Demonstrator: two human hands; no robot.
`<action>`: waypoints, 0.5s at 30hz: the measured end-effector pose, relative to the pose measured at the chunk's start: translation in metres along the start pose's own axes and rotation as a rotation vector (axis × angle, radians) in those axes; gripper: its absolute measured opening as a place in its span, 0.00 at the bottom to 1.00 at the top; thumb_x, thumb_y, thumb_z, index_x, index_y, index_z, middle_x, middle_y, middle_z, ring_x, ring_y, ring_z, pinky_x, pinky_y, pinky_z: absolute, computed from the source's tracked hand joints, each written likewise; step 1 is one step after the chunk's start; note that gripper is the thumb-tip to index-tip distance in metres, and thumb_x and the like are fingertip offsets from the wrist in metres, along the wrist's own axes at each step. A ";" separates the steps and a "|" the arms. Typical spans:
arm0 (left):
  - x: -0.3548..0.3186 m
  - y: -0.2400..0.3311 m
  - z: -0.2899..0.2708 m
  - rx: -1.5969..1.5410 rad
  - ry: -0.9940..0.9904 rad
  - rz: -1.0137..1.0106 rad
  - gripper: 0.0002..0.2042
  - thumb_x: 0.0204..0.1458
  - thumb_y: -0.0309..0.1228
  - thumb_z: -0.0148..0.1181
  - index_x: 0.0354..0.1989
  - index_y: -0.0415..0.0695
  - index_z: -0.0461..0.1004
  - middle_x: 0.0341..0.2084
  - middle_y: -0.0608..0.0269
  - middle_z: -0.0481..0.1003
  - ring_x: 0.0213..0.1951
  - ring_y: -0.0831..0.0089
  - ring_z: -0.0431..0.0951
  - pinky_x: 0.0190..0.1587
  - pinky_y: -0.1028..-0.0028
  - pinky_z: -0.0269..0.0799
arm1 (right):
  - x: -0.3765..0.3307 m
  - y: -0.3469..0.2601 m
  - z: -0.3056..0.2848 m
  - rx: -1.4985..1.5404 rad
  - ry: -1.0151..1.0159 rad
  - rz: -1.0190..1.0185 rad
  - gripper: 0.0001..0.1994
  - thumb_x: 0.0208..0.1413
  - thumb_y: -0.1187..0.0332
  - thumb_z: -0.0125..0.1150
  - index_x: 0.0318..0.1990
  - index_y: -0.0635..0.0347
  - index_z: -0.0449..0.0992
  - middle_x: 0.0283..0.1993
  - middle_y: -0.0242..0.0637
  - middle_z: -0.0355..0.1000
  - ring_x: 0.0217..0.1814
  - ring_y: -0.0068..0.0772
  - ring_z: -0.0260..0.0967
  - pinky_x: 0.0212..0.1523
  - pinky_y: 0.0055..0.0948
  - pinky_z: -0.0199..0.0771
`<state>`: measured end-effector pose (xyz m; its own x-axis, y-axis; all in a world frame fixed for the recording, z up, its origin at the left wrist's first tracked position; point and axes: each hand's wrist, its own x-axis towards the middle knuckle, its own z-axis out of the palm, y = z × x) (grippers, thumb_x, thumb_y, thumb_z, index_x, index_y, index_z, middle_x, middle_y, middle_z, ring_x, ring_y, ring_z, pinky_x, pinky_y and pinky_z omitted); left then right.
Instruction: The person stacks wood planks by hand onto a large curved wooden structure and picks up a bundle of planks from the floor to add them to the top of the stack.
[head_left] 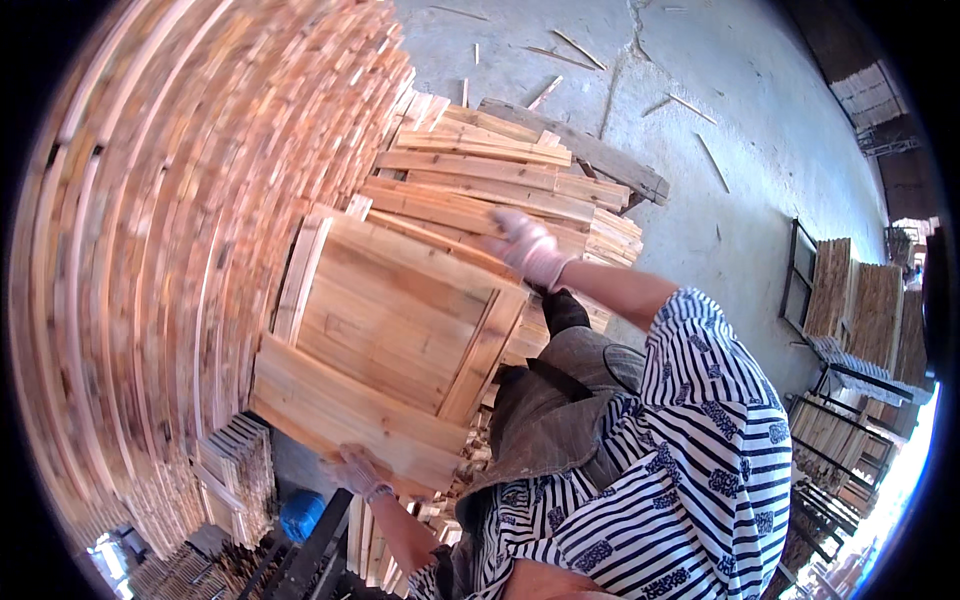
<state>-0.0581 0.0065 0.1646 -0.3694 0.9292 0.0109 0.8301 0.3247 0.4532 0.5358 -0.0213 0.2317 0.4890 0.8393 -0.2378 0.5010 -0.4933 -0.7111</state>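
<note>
I hold a square wooden panel (390,350), made of pale boards with battens nailed along its edges, tilted in front of my chest. My left hand (355,470), in a worn glove, grips its lower edge from underneath. Gripping the panel's upper right corner is my right hand (527,247), in a light glove, with the arm reaching out of a striped sleeve. The panel hangs over a pile of loose boards (490,175).
A tall stack of thin wooden slats (170,230) fills the left side. Grey concrete floor (700,130) with scattered splinters lies beyond the pile. Metal racks with bundled wood (850,300) stand at the right. A blue container (300,515) sits low left.
</note>
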 end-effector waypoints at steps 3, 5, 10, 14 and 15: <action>-0.066 0.163 -0.009 -0.153 -0.001 0.219 0.30 0.62 0.35 0.57 0.69 0.35 0.55 0.59 0.47 0.67 0.58 0.58 0.69 0.61 0.60 0.69 | 0.076 0.127 -0.035 -0.234 -0.059 0.134 0.31 0.59 0.45 0.56 0.60 0.61 0.72 0.59 0.56 0.71 0.62 0.53 0.70 0.59 0.43 0.71; -0.118 0.248 0.001 -0.584 -0.249 0.281 0.23 0.64 0.28 0.53 0.66 0.35 0.61 0.60 0.49 0.67 0.59 0.60 0.69 0.64 0.62 0.65 | 0.141 0.142 -0.056 -0.227 -0.202 0.190 0.31 0.59 0.45 0.56 0.61 0.60 0.71 0.60 0.57 0.71 0.62 0.53 0.69 0.60 0.44 0.70; -0.212 0.408 0.086 -0.603 -0.835 -0.020 0.21 0.60 0.23 0.55 0.61 0.31 0.67 0.55 0.51 0.74 0.58 0.64 0.73 0.61 0.69 0.69 | 0.263 0.191 -0.049 -0.336 -0.105 0.120 0.30 0.60 0.46 0.53 0.61 0.61 0.70 0.59 0.55 0.72 0.61 0.54 0.70 0.60 0.46 0.70; -0.232 0.466 0.150 -0.571 -1.102 -0.206 0.20 0.61 0.23 0.52 0.62 0.33 0.65 0.59 0.47 0.70 0.56 0.62 0.74 0.61 0.67 0.68 | 0.338 0.233 0.007 -0.340 -0.362 0.121 0.31 0.62 0.45 0.52 0.65 0.55 0.66 0.60 0.54 0.71 0.63 0.54 0.68 0.61 0.45 0.69; -0.236 0.471 0.172 -0.618 -1.109 -0.255 0.20 0.61 0.23 0.52 0.63 0.33 0.64 0.59 0.47 0.70 0.57 0.62 0.74 0.61 0.67 0.68 | 0.342 0.237 0.014 -0.328 -0.410 0.091 0.31 0.63 0.45 0.52 0.65 0.55 0.66 0.60 0.54 0.71 0.63 0.54 0.68 0.61 0.45 0.69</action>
<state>0.4922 -0.0297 0.2228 0.3010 0.5996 -0.7416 0.3484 0.6547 0.6708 0.8115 0.1525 -0.0277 0.2543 0.7778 -0.5748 0.6985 -0.5588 -0.4471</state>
